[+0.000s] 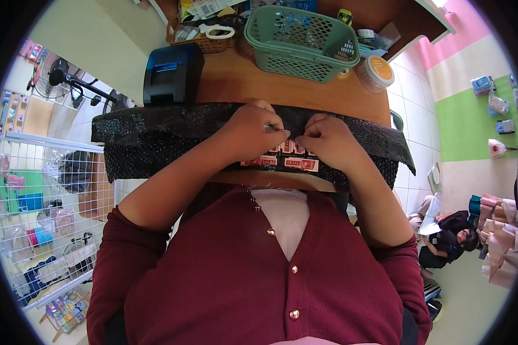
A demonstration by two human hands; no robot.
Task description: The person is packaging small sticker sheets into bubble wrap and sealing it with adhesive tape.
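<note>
A long sheet of black bubble wrap (164, 133) lies across the front of the wooden table, its far strip folded or layered. Several small pink and red lip-product boxes (301, 164) rest on it in rows, and printed writing shows on them. My left hand (259, 129) is over the boxes with thumb and forefinger pinched together at the wrap's middle. Close by on the right, my right hand (328, 140) has its fingers curled, the tips by the upper row of boxes. Whatever thin thing is between the fingertips is too small to make out. My hands hide part of the upper boxes.
Behind the wrap on the table (228, 82) stand a black label printer (172, 75), a green plastic basket (298, 56) and a clear jar with an orange-and-white lid (376, 73). White-handled scissors (217, 31) lie in a brown woven basket (203, 44). A person (451, 237) sits at the right holding paper.
</note>
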